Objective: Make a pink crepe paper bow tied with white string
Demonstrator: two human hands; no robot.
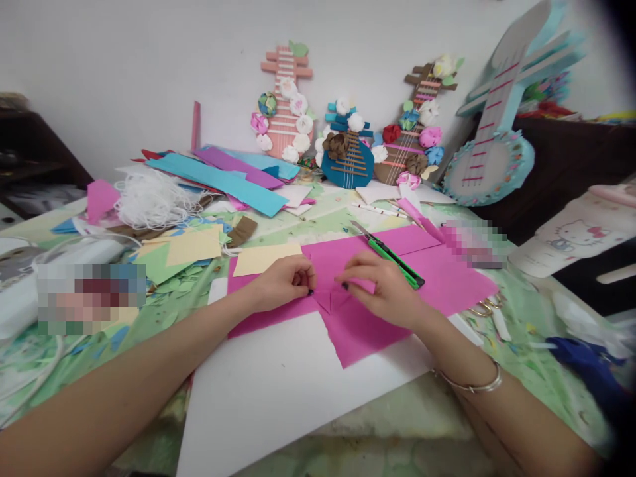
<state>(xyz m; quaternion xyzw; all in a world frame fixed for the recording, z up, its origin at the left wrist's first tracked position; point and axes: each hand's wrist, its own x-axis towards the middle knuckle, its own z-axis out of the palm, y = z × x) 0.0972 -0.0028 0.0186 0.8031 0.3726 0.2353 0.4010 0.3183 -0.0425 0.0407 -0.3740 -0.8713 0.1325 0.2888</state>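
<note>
Left hand (284,281) and right hand (382,289) pinch pink paper (447,278), grip partly hidden.

Both hands press on a pink paper sheet (377,318) lying over a white board (278,391). The left hand (285,281) and right hand (382,288) pinch a small fold between their fingertips. A green utility knife (392,258) lies just beyond the right fingers.

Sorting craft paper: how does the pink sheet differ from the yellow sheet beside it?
The pink sheet is larger than the yellow sheet. The left hand and right hand pinch the pink one; the yellow lies untouched. A green knife rests on the pink, none on the yellow. Both are plain paper.
</note>
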